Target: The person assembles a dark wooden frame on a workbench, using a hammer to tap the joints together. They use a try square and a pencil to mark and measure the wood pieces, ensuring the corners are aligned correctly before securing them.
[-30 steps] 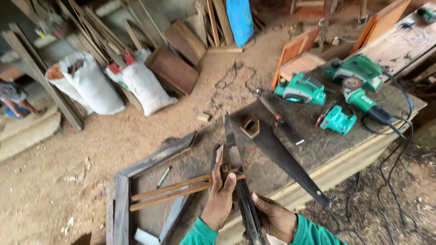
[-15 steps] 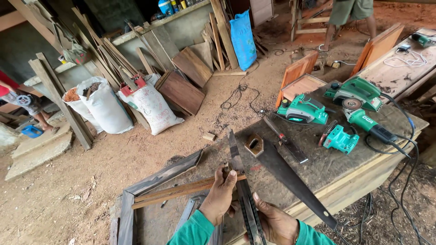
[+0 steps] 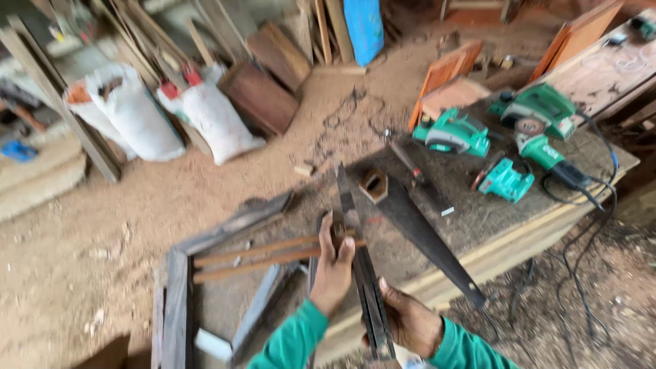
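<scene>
While the left hand grips the long dark metal strips above the tabletop edge and the right hand clasps them lower down, a loosened hold could let them slide apart and nick fingers.

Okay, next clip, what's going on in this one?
A person in green sleeves stands at a workbench in a sawdust-covered wood shop. The left hand grips the upper part of a long dark metal tool, and the right hand holds it lower down. A hand saw lies on the bench beside green power tools. A wooden frame sits on the floor.
</scene>
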